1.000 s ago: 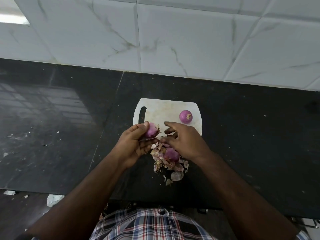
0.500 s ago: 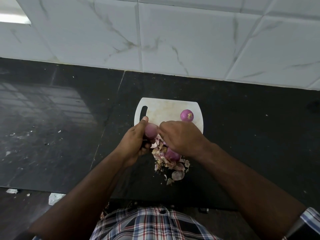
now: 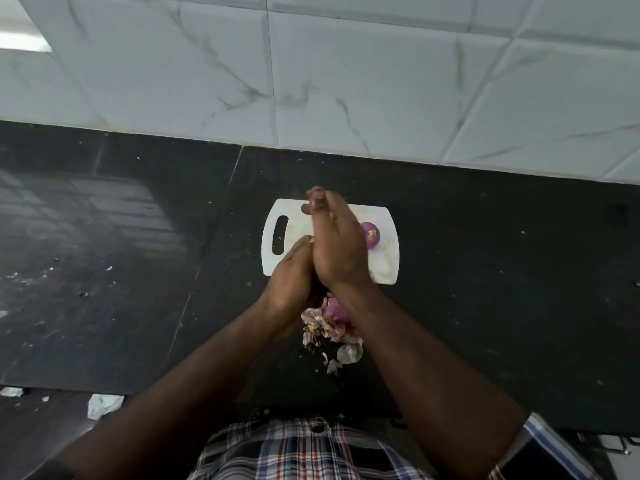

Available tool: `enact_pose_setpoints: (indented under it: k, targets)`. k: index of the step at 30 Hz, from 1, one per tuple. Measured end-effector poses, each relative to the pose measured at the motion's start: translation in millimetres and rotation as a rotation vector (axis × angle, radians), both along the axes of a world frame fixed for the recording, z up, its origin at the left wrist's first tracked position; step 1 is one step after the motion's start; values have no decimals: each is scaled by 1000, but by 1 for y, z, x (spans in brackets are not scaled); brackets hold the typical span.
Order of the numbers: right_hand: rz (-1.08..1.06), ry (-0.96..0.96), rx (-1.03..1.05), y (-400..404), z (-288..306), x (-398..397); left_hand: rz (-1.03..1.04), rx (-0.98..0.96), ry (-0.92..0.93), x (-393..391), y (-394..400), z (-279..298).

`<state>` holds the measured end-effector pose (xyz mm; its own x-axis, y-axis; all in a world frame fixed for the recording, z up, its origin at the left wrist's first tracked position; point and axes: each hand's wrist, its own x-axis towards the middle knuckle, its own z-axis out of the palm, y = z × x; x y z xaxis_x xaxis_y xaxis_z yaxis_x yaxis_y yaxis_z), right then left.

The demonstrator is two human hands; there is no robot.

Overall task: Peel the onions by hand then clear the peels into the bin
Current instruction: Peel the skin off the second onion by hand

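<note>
My right hand [image 3: 337, 244] lies over my left hand [image 3: 291, 275] above the white cutting board [image 3: 386, 268]. The right hand's fingers stretch forward, straight and blurred. My left hand's fingers are tucked under the right palm, and whatever is between the hands is hidden. A peeled purple onion [image 3: 373, 235] sits on the board just right of my right hand. A second purple onion [image 3: 336, 310] rests on a pile of pinkish peels [image 3: 327, 332] on the black counter, between my wrists.
The black stone counter [image 3: 138, 271] runs left and right, with crumbs on its left part. A white marbled tile wall [image 3: 346, 81] stands behind it. Scraps of paper [image 3: 104, 405] lie on the floor at the lower left.
My left hand gripped a purple onion with my right fingers picking at it. Now the right hand has slid forward over the left, its fingers straightened, and that onion is out of sight.
</note>
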<state>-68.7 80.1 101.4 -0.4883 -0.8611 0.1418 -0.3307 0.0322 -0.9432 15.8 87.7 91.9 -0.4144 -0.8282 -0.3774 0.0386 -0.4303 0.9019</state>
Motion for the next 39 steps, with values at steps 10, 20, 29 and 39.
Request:
enact_pose_setpoints:
  k: [10, 20, 29, 39]
  targets:
    - [88, 66, -8, -1, 16, 8, 168, 86, 17, -8, 1, -4]
    - [25, -123, 49, -3, 5, -21, 67, 177, 0, -7, 1, 5]
    - [45, -80, -11, 1, -9, -28, -124, 336, 33, 2, -3, 3]
    - [379, 121, 112, 50, -6, -59, -47, 502, 115, 13, -16, -8]
